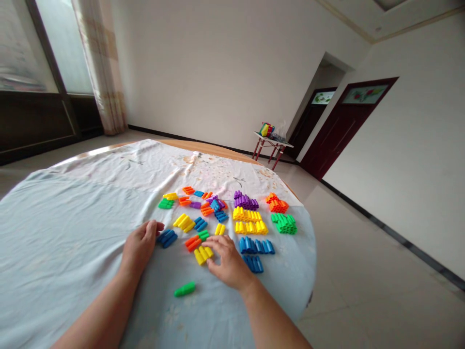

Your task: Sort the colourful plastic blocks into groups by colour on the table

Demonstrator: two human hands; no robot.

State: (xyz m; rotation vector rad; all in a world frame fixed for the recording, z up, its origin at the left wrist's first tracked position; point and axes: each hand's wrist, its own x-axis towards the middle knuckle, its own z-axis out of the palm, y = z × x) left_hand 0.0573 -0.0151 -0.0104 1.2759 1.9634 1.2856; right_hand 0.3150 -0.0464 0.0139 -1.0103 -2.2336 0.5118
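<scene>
Many small plastic building pieces lie on a round table covered with a pale blue cloth (72, 232). My left hand (140, 245) rests on the cloth, fingers curled, its fingertips touching a blue cluster (167, 237). My right hand (227, 261) lies flat with fingers spread, its fingertips at a yellow cluster (202, 254). An orange and green pair (196, 239) sits between the hands. A single green piece (184, 289) lies nearer to me. To the right are sorted groups: purple (245, 200), orange (277, 204), yellow (249, 221), green (284, 223) and blue (255, 248).
Mixed loose pieces (203, 201) lie further back on the cloth. The table's edge (308, 271) drops off just right of the sorted groups. A small red-legged side table (271, 143) with colourful items stands by dark doors (345, 126). A window and curtain (103, 68) are at the left.
</scene>
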